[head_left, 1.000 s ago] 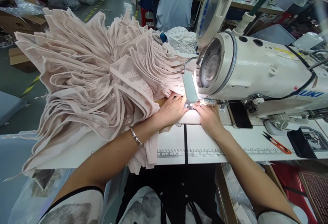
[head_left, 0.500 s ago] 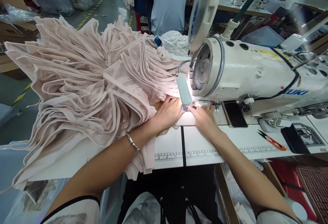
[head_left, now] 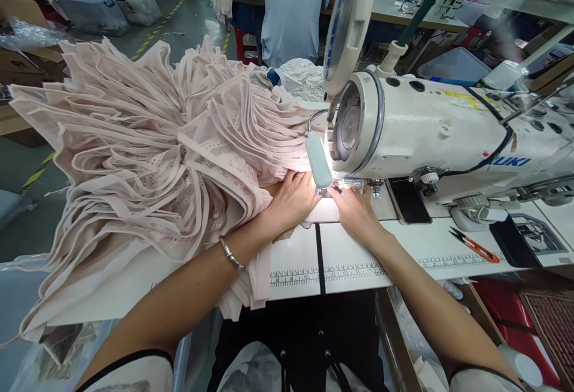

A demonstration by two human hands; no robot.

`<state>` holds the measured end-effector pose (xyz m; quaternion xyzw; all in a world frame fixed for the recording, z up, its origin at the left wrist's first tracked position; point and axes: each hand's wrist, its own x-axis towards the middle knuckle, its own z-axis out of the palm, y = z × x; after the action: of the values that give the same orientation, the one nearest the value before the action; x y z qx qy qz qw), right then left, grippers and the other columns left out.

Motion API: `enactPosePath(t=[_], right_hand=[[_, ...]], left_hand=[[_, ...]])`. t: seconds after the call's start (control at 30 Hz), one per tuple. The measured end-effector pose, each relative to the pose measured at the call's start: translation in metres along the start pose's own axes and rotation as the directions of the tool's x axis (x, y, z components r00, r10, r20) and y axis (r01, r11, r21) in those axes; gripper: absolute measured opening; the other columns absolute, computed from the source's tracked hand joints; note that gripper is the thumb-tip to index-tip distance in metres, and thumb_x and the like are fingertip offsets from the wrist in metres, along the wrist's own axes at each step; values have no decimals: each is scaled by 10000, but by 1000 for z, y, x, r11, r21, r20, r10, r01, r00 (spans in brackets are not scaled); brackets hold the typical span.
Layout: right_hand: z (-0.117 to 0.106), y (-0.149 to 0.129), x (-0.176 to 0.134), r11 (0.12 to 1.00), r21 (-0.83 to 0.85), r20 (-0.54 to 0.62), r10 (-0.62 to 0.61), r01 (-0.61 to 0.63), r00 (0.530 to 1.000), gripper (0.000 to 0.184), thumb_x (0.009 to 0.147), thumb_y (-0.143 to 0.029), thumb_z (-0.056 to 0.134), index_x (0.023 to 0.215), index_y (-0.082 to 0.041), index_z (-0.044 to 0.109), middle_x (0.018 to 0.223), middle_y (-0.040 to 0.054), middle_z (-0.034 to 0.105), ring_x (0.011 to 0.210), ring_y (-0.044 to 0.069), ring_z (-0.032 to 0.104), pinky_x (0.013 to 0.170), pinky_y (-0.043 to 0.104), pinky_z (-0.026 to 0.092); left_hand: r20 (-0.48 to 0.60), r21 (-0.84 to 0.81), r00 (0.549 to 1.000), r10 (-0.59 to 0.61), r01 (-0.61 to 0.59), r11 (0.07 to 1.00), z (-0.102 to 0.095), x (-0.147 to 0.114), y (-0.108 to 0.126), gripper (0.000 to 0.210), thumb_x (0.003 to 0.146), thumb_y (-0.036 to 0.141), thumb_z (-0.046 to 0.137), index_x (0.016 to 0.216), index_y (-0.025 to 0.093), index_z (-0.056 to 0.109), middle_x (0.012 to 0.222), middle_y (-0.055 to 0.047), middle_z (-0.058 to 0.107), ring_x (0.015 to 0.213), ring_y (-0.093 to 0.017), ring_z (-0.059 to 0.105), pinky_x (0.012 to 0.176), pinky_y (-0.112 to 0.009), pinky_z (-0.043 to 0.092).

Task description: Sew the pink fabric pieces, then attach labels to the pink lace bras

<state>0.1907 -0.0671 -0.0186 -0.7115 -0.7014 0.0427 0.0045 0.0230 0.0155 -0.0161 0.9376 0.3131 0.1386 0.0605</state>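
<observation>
Both hands rest at the needle area of a white sewing machine. My left hand lies palm down with its fingers spread, beside the pale pink garments heaped on the left. My right hand lies on the machine bed, its thumb reaching toward the presser foot and apart from the other fingers. A pale piece of fabric shows between the hands under the foot. A grey-green lamp hides part of the needle, and the right fingertips are partly hidden.
Orange thread snips and a black phone-like slab lie on the table right of my right hand. A printed ruler runs along the front edge. Ahead, a person in a blue shirt sits facing away. Plastic bins stand at back left.
The view has shifted slightly, so the machine sits a little farther left and lower. Both hands keep nearly the same place at the needle.
</observation>
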Motion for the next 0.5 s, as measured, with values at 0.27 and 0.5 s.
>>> enactPosePath(t=[0.27,0.5], right_hand=[[4,2,2,1000,12,-40,-20,20,999,606,874,-63,325,1423,-235,516,1196,145,625,990,290,556,883,431,410],[12,9,5,999,35,-85,-29,32,996,604,846,-51,373,1385,-258,550,1125,132,642,935,281,540,876,436,406]], left_hand=[[-9,25,1000,7,-7,1000,2,0,0,254,981,288,493,1141,101,557,1080,-138,629,1100,-288,548,1007,-423,344],[-73,47,996,45,-42,998,3,-2,-3,174,992,214,436,1043,140,585,1023,-112,645,1023,-269,570,983,-450,367]])
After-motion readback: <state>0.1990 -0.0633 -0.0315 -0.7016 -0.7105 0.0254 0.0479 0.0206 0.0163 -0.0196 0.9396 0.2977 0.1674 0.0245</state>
